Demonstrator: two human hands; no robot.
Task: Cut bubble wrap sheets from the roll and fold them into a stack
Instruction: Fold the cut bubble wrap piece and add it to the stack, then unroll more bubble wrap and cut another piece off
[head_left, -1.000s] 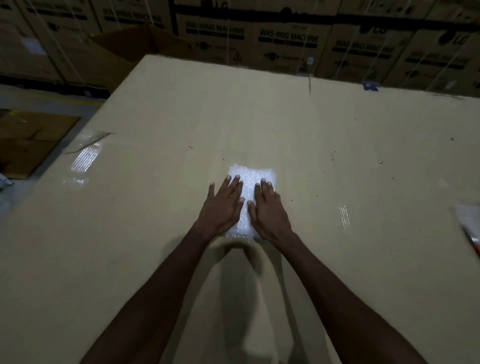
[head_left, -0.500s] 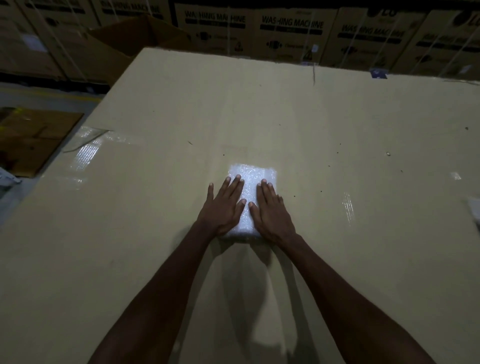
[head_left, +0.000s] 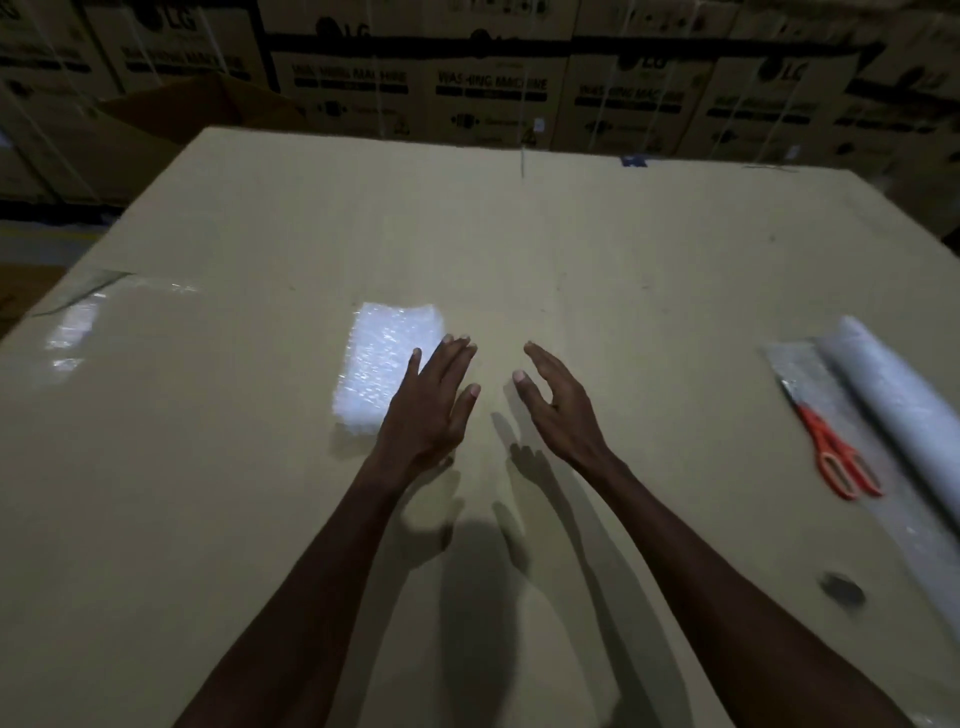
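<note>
A folded stack of bubble wrap (head_left: 382, 364) lies white and shiny on the big cardboard surface (head_left: 571, 249), left of centre. My left hand (head_left: 434, 402) hovers flat, fingers apart, over the stack's right edge and holds nothing. My right hand (head_left: 553, 400) is raised off the cardboard to the right of the stack, fingers spread and empty. At the right edge lies the bubble wrap roll (head_left: 898, 400) with a loose sheet end (head_left: 810, 374) spread beside it. Red-handled scissors (head_left: 831, 452) rest on that sheet.
A strip of clear tape (head_left: 78, 322) shines near the cardboard's left edge. A small dark object (head_left: 841, 590) lies near the front right. Stacked washing machine cartons (head_left: 493, 88) line the back. The floor drops away on the left.
Both hands have lifted off the folded stack and shifted right; the right hand is now clear of it. The view has swung right, bringing the roll and scissors into sight.
</note>
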